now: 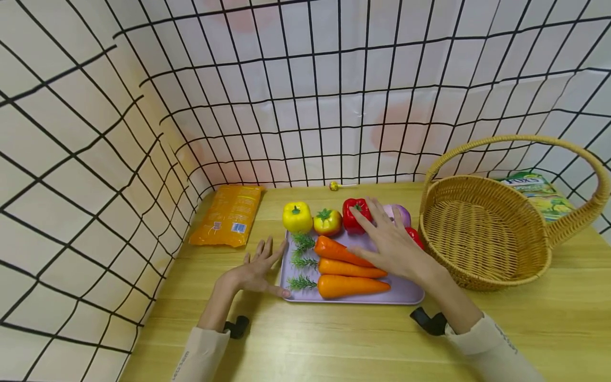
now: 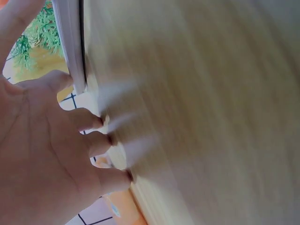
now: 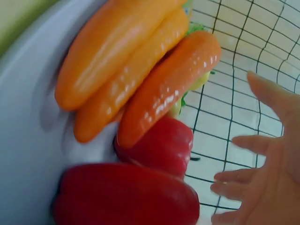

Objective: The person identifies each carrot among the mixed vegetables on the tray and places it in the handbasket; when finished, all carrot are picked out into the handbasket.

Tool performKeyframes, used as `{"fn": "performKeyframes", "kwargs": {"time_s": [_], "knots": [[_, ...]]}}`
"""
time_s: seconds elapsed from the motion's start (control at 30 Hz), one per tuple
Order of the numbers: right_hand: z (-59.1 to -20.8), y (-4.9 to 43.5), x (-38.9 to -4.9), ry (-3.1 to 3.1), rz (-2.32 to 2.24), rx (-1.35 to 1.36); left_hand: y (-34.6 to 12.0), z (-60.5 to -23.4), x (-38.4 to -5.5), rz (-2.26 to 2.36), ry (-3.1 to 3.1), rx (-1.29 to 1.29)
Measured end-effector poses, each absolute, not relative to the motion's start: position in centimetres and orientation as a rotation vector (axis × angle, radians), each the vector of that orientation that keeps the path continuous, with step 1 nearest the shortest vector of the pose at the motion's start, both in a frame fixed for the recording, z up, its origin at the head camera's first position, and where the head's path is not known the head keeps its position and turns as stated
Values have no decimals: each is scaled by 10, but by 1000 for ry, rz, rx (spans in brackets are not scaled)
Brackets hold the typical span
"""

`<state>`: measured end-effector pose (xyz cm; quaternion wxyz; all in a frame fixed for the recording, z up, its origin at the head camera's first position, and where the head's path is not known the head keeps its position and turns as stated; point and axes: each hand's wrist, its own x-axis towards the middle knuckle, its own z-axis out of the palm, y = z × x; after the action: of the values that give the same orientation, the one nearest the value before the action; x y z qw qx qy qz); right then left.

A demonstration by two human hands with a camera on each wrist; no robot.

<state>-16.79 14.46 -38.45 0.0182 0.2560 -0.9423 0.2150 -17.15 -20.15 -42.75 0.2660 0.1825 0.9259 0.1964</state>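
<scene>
Holding nothing: left hand (image 1: 255, 271) at the edge of the lilac tray (image 1: 403, 292), right hand (image 1: 393, 241) above it

My left hand is spread wide and grips nothing; its thumb and forefinger meet the tray's left edge, and in the left wrist view the other fingertips lie at or close to the counter (image 1: 334, 339). My right hand is just as empty, fingers fanned out. From the head view it overlaps the red bell pepper (image 1: 351, 225) at the back; the right wrist view shows a gap, so I judge it touches no vegetable.

The tray sits between my hands, its long side running left to right. The three carrots (image 1: 352, 286) lie along that same axis, leafy tops (image 1: 302, 283) toward my left hand, tips toward the wicker basket (image 1: 482, 233) on the right. My right hand is nearer the red bell pepper and the carrot tips; the leafy tops and the yellow bell pepper (image 1: 297, 218) are closer to my left.
</scene>
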Motion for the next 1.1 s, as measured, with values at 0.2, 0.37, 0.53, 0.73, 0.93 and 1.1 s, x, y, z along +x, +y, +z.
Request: {"fn": "performKeyframes", "kwargs": {"time_s": [0.2, 0.37, 0.53, 0.73, 0.93, 1.1], "knots": [[-387, 139, -166, -2846, 960, 889, -199, -428, -170, 534, 2508, 476], [-392, 132, -166, -2793, 1186, 935, -199, -427, -170, 541, 2506, 472], [-401, 126, -167, -2793, 1279, 947, -200, -428, -170, 544, 2507, 475], [-410, 124, -169, -2799, 1318, 915, -199, -428, -169, 539, 2502, 478], [-413, 122, -171, -2815, 1345, 893, -199, -428, -169, 536, 2500, 472], [-415, 120, -172, -2832, 1370, 868, -199, -426, -169, 538, 2500, 475]]}}
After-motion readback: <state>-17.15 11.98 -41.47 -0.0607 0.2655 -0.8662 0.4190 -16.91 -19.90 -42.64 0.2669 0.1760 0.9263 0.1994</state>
